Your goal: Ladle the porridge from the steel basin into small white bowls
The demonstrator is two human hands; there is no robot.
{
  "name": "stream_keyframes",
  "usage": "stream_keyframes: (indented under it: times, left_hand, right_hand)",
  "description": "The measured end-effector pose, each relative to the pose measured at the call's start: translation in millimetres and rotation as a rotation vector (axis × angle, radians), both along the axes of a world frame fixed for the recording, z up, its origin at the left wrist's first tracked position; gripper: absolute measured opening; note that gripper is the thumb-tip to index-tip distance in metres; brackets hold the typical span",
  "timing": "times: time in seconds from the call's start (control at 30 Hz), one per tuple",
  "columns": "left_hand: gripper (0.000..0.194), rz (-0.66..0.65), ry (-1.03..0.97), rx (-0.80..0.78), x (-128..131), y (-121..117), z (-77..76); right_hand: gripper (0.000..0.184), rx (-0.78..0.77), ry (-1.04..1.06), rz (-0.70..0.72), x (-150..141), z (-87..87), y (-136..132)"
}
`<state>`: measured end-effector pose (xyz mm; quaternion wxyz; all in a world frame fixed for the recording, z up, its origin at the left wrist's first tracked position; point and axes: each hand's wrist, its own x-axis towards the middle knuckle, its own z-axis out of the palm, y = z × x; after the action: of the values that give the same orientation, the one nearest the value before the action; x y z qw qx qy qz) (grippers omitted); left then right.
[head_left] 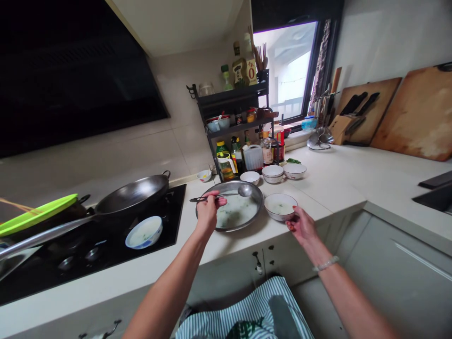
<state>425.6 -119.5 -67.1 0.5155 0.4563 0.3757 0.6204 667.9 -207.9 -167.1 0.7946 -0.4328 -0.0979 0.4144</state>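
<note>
My left hand [207, 210] is closed around the handle of a metal ladle [226, 193], whose scoop hangs over the far rim of a wide metal basin [257, 195] holding pale soup. My right hand [301, 225] grips the near rim of a small white bowl [280, 206] with a little pale soup in it, standing on the counter just right of the basin.
A blue-rimmed bowl [144, 232] of soup sits on the black hob beside a wok [132, 195]. Three white bowls [272, 173] stand behind the basin, before a bottle rack [240, 127]. Cutting boards [416, 113] lean at the right; a sink edge [436, 195] is beyond.
</note>
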Motion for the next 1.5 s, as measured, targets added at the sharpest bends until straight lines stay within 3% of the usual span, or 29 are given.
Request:
stream_keyframes:
  times: [0.2, 0.37, 0.5, 0.67, 1.13, 1.5]
  left_hand:
    - [0.014, -0.008, 0.316, 0.166, -22.7, 9.2, -20.6]
    - [0.016, -0.01, 0.451, 0.237, -15.4, 17.2, -40.7]
    - [0.015, -0.041, 0.442, 0.199, -3.3, 17.8, -44.6]
    - [0.015, -0.033, 0.304, 0.118, 2.9, 17.3, -38.6]
    - [0.011, 0.067, 0.067, -0.101, -15.3, 14.1, -10.0]
    - [0.015, 0.064, 0.038, -0.112, -13.9, 7.3, 8.5]
  right_hand:
    - [0.025, 0.008, -0.006, 0.003, -0.3, 0.0, -0.8]
    - [0.026, 0.01, -0.011, 0.007, -0.5, 0.7, -1.7]
    - [0.027, 0.014, -0.012, 0.007, -0.7, 1.0, -2.2]
    - [0.026, 0.011, -0.015, 0.005, -0.7, 0.1, -1.9]
    - [0.029, 0.003, -0.011, -0.003, -0.8, -0.3, -1.4]
    - [0.027, 0.012, -0.007, 0.003, 0.0, -1.2, -1.0]
